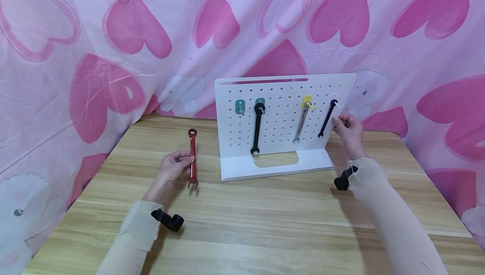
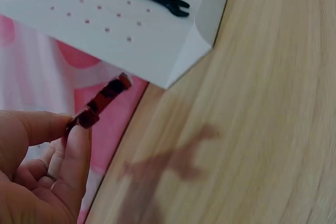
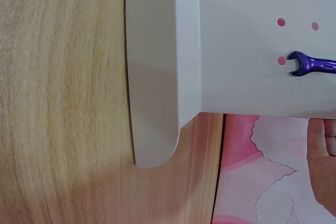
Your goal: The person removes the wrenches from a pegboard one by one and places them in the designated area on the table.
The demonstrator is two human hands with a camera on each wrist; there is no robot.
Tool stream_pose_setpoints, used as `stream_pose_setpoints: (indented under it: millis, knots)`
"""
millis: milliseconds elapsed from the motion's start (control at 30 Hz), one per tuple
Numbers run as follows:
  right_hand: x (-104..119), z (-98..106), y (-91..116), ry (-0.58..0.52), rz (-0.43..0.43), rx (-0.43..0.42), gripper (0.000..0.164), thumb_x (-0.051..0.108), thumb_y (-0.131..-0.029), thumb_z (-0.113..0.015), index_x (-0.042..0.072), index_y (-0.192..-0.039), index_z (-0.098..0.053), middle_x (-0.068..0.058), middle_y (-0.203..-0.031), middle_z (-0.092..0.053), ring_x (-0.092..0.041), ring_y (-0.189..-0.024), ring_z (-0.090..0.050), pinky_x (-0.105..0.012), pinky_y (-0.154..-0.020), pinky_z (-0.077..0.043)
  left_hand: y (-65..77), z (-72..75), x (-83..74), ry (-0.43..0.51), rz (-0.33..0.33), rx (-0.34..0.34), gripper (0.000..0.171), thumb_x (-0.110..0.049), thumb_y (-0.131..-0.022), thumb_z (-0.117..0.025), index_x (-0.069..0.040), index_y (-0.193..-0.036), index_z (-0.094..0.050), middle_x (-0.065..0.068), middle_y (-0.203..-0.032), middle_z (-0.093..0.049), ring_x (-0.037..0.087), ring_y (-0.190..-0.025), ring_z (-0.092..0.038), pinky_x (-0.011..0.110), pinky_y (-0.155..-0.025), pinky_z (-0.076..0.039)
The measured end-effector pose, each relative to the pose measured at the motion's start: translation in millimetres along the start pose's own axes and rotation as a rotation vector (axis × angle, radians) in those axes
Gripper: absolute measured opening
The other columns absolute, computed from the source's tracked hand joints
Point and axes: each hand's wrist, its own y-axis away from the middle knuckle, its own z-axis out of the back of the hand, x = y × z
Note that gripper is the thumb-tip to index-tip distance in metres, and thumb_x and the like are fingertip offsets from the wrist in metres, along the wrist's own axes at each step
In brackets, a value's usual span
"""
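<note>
My left hand [image 1: 175,165] pinches a red combination wrench [image 1: 193,157] by its shank, upright with the ring end on top. In the left wrist view the same wrench [image 2: 102,98] appears end-on between thumb and finger, above the wooden table. At the right edge of the white pegboard [image 1: 223,119], my right hand [image 1: 349,131] grips the board's side, its fingers partly hidden behind it. Close by hangs a purple wrench [image 1: 327,119], its open end [image 3: 302,64] showing in the right wrist view. A bare green hook [image 1: 240,107] sits on the board's left side.
A black wrench [image 1: 257,129] hangs from a second green hook [image 1: 259,101], and a silver wrench [image 1: 301,121] from a yellow hook [image 1: 307,100]. The board's base [image 1: 236,169] rests on the wooden table [image 1: 265,220]. Behind stands a pink heart-patterned curtain [image 1: 182,64].
</note>
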Motion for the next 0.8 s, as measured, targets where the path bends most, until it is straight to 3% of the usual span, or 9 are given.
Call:
stream_pose_setpoints:
  millis: [467, 800]
  knots:
    - [-1, 1, 0, -0.037, -0.008, 0.003, 0.024, 0.028, -0.087, -0.065, 0.010, -0.102, -0.060, 0.005, -0.090, -0.060, -0.006, -0.088, -0.057, -0.016, -0.077, -0.052, -10.5, 10.4, 12.7, -0.185, 0.066, -0.037, 0.030, -0.002, -0.089, -0.059, 0.012, -0.115, -0.053, -0.007, -0.074, -0.063, 0.001, -0.064, -0.059, 0.017, -0.058, -0.054]
    - [0, 1, -2, -0.004, -0.019, 0.006, 0.031, 0.034, -0.085, -0.064, 0.011, -0.105, -0.060, 0.003, -0.094, -0.058, -0.008, -0.093, -0.057, -0.015, -0.078, -0.051, -15.8, 11.7, 18.3, -0.266, 0.064, -0.045, 0.025, 0.001, -0.088, -0.059, 0.014, -0.110, -0.056, 0.009, -0.086, -0.070, 0.003, -0.062, -0.060, 0.019, -0.059, -0.055]
